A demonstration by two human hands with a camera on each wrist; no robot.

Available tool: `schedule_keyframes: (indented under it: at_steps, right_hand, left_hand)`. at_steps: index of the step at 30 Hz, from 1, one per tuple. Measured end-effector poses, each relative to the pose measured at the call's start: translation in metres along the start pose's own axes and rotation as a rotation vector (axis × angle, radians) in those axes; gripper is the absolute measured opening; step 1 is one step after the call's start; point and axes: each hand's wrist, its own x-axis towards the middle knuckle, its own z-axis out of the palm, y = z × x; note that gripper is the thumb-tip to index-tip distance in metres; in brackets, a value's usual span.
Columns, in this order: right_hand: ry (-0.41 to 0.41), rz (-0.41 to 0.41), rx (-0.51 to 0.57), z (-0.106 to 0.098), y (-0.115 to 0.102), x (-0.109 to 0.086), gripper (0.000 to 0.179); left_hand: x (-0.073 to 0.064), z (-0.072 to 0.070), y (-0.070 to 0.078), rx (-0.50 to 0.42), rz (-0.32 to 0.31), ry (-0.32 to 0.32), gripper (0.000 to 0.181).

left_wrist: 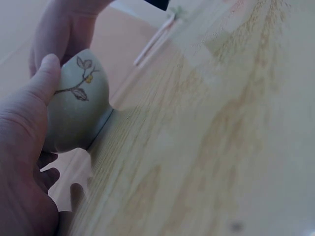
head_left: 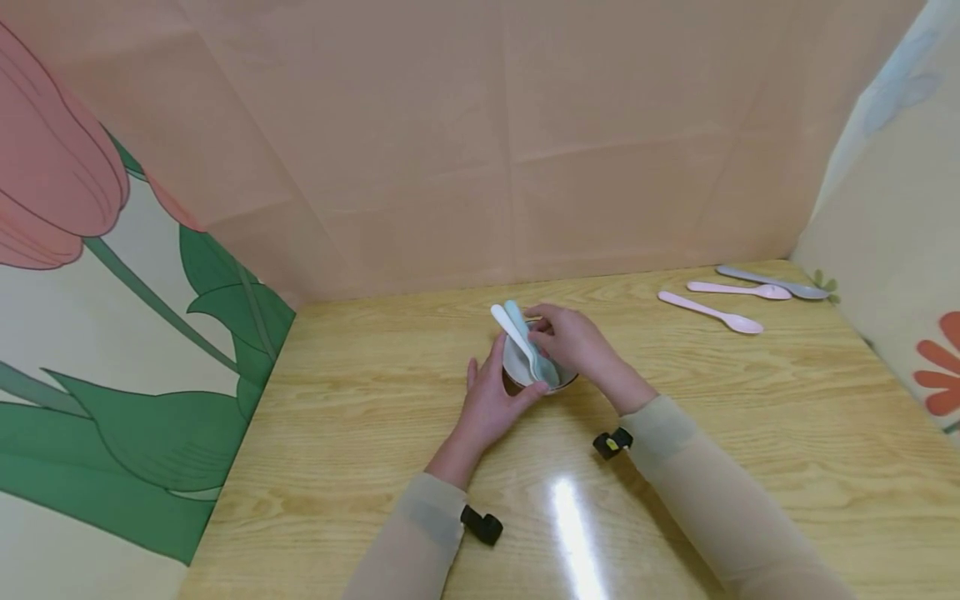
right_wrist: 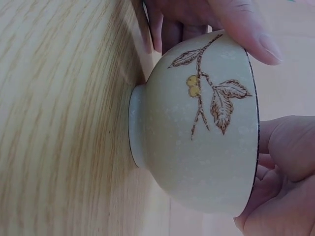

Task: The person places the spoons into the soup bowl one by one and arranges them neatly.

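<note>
A small cream bowl (right_wrist: 197,157) with a brown leaf pattern and yellow berries stands upright on the table. My left hand (head_left: 497,400) grips it from the left, thumb by the near rim. Inside the bowl a white spoon (head_left: 512,329) and a light-blue spoon (head_left: 515,312) lean side by side, handles pointing out over the far-left rim. My right hand (head_left: 568,337) is over the bowl's right rim with bent fingers, their tips close beside the blue handle. Whether these fingers pinch that handle is hidden from the right wrist view.
On the wood-grain table (head_left: 360,375), at the far right, lie a pink spoon (head_left: 708,312), another pink spoon (head_left: 738,288) and a greyish-purple spoon (head_left: 772,281). A pinkish cloth wall (head_left: 405,167) rises behind the table, and printed panels flank both sides.
</note>
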Motion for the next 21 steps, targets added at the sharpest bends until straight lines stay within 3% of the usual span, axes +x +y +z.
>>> schedule_keyframes:
  at_steps: [13,21]
  right_hand:
    - [0.068,0.021,0.065,-0.004,0.002,-0.005,0.042]
    - [0.144,-0.001,0.080,-0.018,0.009,-0.019,0.041]
  left_hand:
    - [0.002,0.002,0.000,0.003,-0.010,-0.005,0.110]
    - [0.001,0.000,0.000,0.003,-0.014,0.004,0.109]
